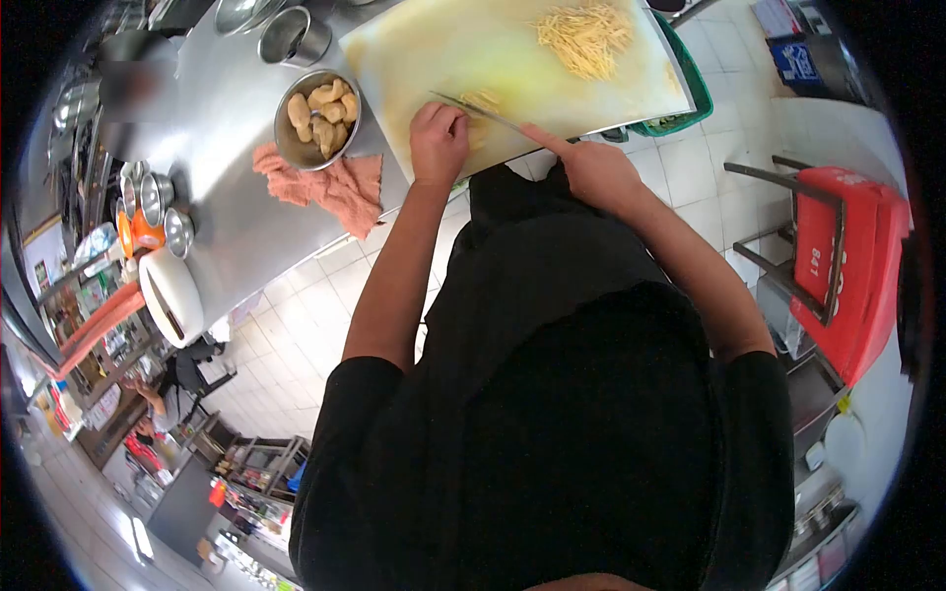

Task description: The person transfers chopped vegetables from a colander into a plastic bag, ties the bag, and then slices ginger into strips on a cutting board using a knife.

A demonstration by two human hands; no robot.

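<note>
My right hand grips a kitchen knife, its index finger stretched along the top of the blade. The blade slants across the near part of a large whitish cutting board. Against the left side of the blade, my left hand is closed with curled fingers on the board; what lies under them is hidden. Some pale yellow slivers lie just beyond the blade. Farther right on the board is a heap of thin yellow shreds, looking like shredded ginger.
Left of the board, a metal bowl holds several peeled, knobby tan pieces beside an orange cloth. A metal pot stands behind it. A green basket sits below the board's right edge. Red stools are stacked at right.
</note>
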